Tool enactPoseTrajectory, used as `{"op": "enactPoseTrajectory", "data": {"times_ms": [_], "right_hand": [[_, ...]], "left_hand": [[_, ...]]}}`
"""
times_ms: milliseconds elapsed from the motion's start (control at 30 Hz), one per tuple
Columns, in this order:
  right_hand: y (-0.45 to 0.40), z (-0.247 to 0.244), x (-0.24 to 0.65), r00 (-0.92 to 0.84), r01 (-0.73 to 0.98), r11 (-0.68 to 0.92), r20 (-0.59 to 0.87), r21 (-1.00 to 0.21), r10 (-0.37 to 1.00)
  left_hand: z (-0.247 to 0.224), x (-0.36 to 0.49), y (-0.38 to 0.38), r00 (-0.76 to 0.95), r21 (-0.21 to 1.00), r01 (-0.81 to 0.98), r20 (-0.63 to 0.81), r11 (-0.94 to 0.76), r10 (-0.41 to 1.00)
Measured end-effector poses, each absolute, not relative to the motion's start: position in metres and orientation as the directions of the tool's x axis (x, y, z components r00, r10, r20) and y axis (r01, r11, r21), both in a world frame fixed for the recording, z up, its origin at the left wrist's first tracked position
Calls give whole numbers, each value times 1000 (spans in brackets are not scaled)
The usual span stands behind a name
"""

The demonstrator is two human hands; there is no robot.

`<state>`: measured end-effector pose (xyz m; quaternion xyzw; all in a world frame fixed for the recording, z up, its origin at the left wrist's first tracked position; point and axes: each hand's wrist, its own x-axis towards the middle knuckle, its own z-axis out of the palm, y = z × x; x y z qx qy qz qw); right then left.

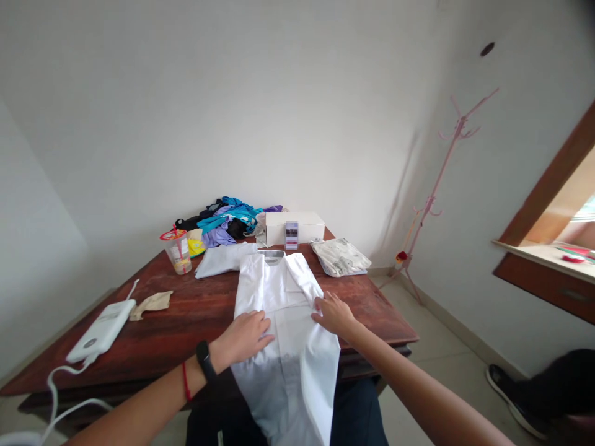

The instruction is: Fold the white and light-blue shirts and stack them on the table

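Observation:
A white shirt (290, 334) lies lengthwise over the table's front edge, its collar toward the back and its lower part hanging over my lap. One sleeve is folded in along its right side. My left hand (248, 334) rests on the shirt's left part, palm down with fingers apart. At the right edge of the shirt, my right hand (332, 313) touches the folded sleeve; its fingers are bent and spread on the cloth, and no grip on it shows.
The dark red table (199, 316) holds a power bank (103, 331) with a cable, a plastic cup (178, 251), heaped clothes (227, 220), folded clothes (341, 257) and a white box (307, 228). A pink coat rack (441, 170) stands right.

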<state>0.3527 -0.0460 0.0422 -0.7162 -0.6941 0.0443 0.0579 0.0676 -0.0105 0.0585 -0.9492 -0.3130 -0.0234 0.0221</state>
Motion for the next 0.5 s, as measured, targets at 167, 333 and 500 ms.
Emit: {"op": "enactPoseTrajectory", "data": {"times_ms": [167,333,500], "right_hand": [[-54,38,372,57,990,-55,11,-128,998],[-65,35,361,-221,952,260,227,-161,948],[-66,28,343,-503,809,551,242,-205,829]], "left_hand": [[53,43,2,779,-52,624,119,-780,615],[57,16,13,727,22,658,241,-752,643],[64,-21,22,599,123,739,331,-663,729]]}}
